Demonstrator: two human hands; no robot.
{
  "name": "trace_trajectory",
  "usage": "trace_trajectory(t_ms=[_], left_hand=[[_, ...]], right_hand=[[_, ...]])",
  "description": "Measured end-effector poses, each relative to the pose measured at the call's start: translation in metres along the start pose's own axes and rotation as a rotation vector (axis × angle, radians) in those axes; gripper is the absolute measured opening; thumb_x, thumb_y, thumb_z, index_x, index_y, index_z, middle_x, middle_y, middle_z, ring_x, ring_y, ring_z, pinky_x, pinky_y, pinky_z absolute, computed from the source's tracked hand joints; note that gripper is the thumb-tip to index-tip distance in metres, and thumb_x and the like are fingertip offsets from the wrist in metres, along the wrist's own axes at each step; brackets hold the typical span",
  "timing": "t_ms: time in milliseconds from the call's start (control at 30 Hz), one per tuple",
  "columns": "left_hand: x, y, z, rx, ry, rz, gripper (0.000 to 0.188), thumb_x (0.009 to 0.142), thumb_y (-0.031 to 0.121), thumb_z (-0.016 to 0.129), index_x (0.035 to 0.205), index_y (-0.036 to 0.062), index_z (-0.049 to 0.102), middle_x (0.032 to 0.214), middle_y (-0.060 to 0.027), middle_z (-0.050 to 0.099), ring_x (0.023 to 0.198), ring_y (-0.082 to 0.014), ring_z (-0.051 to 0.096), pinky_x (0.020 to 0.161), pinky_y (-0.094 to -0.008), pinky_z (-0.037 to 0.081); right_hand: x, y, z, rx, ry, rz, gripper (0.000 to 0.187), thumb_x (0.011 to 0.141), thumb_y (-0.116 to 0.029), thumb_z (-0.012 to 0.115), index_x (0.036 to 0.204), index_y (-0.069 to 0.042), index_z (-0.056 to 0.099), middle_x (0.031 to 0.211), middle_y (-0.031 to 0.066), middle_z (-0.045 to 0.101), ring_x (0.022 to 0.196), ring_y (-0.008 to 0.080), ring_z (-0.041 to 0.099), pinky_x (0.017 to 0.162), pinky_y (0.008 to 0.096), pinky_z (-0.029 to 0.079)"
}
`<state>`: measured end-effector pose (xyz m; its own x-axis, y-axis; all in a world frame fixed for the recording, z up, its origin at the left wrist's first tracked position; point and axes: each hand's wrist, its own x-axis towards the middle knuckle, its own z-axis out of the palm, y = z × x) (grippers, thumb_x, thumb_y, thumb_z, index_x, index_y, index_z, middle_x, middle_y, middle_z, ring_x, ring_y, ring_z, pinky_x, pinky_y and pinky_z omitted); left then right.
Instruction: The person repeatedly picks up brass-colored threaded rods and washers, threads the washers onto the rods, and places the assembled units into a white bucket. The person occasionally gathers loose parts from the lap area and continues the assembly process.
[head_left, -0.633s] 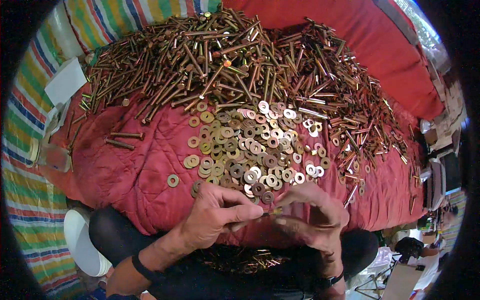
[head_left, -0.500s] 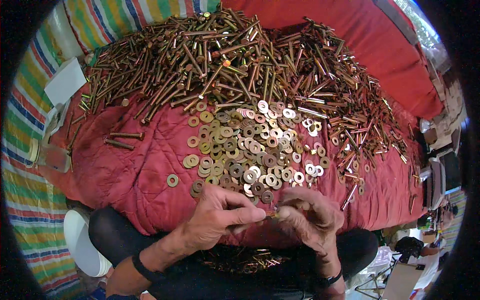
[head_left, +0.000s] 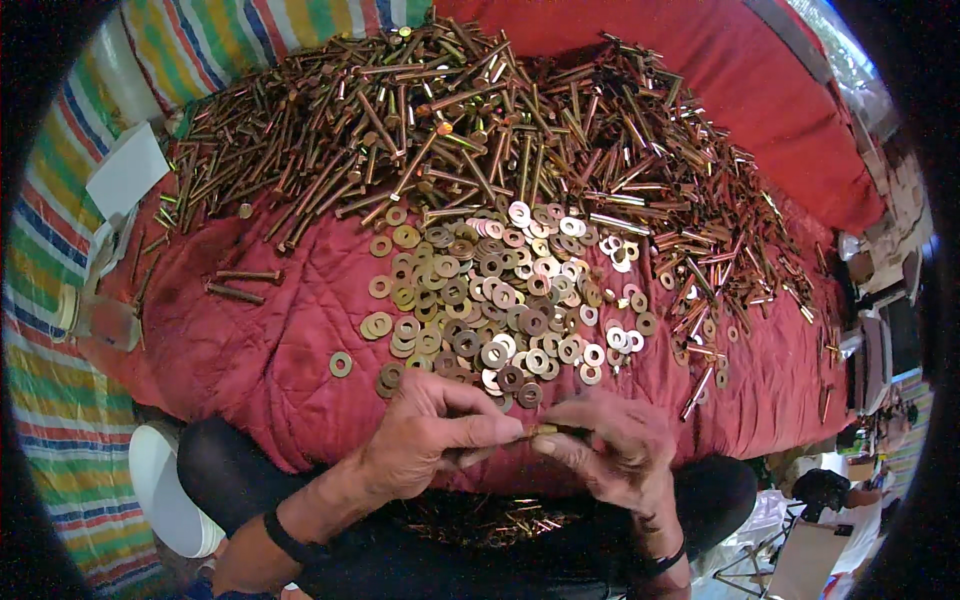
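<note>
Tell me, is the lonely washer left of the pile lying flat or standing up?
Lying flat: the lone washer shows its round face and hole, resting on the red quilt.

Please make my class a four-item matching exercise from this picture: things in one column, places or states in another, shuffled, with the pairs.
1. bolt pile
2. washer heap
3. white tub
4. left hand and right hand

A. lower left, off the red quilt
B. fingertips at a small metal piece
C. far part of the quilt
D. middle of the quilt, between bolts and hands

Pairs: 1-C, 2-D, 3-A, 4-B
</note>
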<state>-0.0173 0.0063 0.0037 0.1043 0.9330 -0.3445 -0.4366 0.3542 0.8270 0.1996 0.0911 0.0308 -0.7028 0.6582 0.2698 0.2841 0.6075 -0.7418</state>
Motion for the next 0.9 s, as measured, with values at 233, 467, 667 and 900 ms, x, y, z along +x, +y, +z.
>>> trace_trajectory(t_ms=[233, 467, 667, 900], left_hand=[[-0.003, 0.016, 0.003, 0.871, -0.371, 0.421, 0.018, 0.091, 0.02, 0.077, 0.091, 0.0021, 0.079, 0.07, -0.0099, 0.071, 0.063, -0.0214, 0.069, 0.059, -0.0353, 0.053], [0.013, 0.055, -0.036, 1.009, 0.355, 0.552, 0.022, 0.088, 0.015, 0.074, 0.104, 0.0006, 0.077, 0.099, -0.014, 0.078, 0.085, -0.0219, 0.074, 0.078, -0.0348, 0.056], [0.042, 0.077, -0.067, 1.161, 0.574, 0.598, 0.023, 0.086, 0.013, 0.073, 0.105, 0.0019, 0.076, 0.102, -0.0139, 0.077, 0.089, -0.0257, 0.075, 0.082, -0.0361, 0.057], [0.092, 0.081, -0.085, 1.568, 0.728, 0.699, 0.03, 0.084, 0.02, 0.069, 0.11, 0.0053, 0.068, 0.095, -0.0203, 0.073, 0.088, -0.0413, 0.07, 0.077, -0.0515, 0.056]], right_hand=[[0.005, 0.003, -0.027, 0.252, 0.37, 0.354, 0.023, 0.095, -0.018, 0.073, 0.082, 0.001, 0.073, 0.066, 0.0004, 0.062, 0.057, 0.0089, 0.054, 0.052, 0.0258, 0.038], [0.031, 0.086, -0.077, -0.06, 0.511, 0.28, 0.025, 0.092, -0.014, 0.075, 0.109, 0.005, 0.074, 0.096, 0.0073, 0.075, 0.083, 0.0127, 0.066, 0.073, 0.027, 0.052], [0.056, 0.161, -0.084, -0.194, 0.483, 0.056, 0.034, 0.084, -0.013, 0.074, 0.115, 0.0, 0.073, 0.102, 0.0131, 0.077, 0.089, 0.0272, 0.074, 0.086, 0.0362, 0.056], [0.07, 0.204, -0.121, -0.732, 0.31, 0.02, 0.055, 0.064, 0.007, 0.067, 0.116, -0.007, 0.074, 0.122, 0.0132, 0.07, 0.118, 0.0345, 0.062, 0.103, 0.0422, 0.049]])
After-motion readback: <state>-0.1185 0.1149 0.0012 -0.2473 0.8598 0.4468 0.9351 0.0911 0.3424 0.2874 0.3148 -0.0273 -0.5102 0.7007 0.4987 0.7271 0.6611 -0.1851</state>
